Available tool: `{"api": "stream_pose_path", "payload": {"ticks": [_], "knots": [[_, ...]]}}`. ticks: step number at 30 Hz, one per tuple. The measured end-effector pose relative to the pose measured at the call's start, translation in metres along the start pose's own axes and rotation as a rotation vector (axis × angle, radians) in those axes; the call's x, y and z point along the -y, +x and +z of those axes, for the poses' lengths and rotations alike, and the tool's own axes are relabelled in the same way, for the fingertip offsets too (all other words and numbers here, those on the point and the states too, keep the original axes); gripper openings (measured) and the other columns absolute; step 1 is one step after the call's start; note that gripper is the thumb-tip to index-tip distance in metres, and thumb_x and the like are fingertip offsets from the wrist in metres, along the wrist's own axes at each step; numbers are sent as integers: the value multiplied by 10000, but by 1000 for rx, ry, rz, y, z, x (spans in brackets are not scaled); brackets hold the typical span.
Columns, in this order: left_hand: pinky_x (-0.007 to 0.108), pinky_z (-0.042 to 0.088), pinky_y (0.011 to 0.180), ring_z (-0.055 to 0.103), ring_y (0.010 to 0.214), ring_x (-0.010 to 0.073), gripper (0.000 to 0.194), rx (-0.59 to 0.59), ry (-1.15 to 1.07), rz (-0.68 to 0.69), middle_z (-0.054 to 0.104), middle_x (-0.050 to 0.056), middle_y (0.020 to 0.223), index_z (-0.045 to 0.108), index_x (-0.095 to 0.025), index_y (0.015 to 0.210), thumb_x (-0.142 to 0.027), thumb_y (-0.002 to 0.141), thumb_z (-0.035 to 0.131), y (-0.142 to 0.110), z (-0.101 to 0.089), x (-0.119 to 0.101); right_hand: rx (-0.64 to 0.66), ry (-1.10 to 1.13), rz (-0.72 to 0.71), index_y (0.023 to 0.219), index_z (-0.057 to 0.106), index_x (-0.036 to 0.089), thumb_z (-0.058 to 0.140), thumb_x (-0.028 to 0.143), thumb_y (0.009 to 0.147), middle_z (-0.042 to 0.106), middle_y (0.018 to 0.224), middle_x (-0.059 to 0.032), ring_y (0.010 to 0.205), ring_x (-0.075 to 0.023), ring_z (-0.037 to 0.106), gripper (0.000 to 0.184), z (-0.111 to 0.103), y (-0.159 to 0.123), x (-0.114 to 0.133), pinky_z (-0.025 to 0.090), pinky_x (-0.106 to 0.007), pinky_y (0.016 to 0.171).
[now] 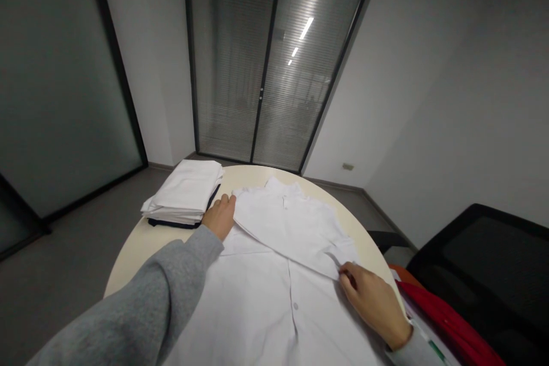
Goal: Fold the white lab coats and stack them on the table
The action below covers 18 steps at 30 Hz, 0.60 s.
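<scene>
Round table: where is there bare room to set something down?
The table has bare top at left, between folded stack, gray left sleeve and rim. A narrower strip follows the far and right rim, outside the shirt, toward the right hand. Crowded: the middle, under the shirt, and beside the stack, where the left hand sits.

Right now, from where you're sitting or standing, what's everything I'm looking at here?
Shirt: one, white, spread on the table
Stack: one, white folded cloth, table's far left
Dark cloth: count unclear, under the stack
Table: one, cream, centre
Blinds: two panels, greyish, behind glass, far side
Frosted panel: one, grey-green, left
Walls: several, pale grey, around
Floor: one, dark grey, below
Wall plate: one, pale, low on the wall
Chair: one, black, right
Red cloth: count unclear, red, near the chair
Left hand: one, grey sleeve, at the shirt's left edge
Right hand: one, grey sleeve, fingers on the shirt's sleeve end
</scene>
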<state>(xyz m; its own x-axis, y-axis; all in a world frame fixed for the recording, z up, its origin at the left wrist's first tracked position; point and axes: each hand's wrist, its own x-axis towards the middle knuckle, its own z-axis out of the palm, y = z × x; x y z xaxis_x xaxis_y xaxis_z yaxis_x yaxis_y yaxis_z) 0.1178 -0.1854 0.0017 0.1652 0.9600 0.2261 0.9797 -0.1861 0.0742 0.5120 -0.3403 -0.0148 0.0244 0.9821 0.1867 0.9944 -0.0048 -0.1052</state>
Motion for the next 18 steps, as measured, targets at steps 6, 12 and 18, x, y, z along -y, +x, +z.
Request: {"api": "stream_pose_path", "payload": {"ticks": [6,12,18], "knots": [[340,559,765,707,981,245,326,-54,84,17,595,130,1209,553,-170,1218,-39,957,408,-1,-10,-5,10,-24,30,947,605,244,446,258,939,722,920,-33,836,-214,690,160,11,-9,10,393,-315,723],[401,564,807,732,985,296,340,104,78,-9,659,150,1151,579,-162,1234,-55,960,410,-4,-3,-4,-16,-40,61,924,558,227,427,249,936,698,876,-44,817,-222,658,133,23,-12,3,372,-331,735],[339,499,1016,629,1211,243,402,151,-105,251,671,68,1254,670,-255,1198,-124,820,633,20,-18,14,-19,5,118,889,553,234,420,275,933,701,843,-40,823,-221,649,147,22,-12,1,360,-329,728]]}}
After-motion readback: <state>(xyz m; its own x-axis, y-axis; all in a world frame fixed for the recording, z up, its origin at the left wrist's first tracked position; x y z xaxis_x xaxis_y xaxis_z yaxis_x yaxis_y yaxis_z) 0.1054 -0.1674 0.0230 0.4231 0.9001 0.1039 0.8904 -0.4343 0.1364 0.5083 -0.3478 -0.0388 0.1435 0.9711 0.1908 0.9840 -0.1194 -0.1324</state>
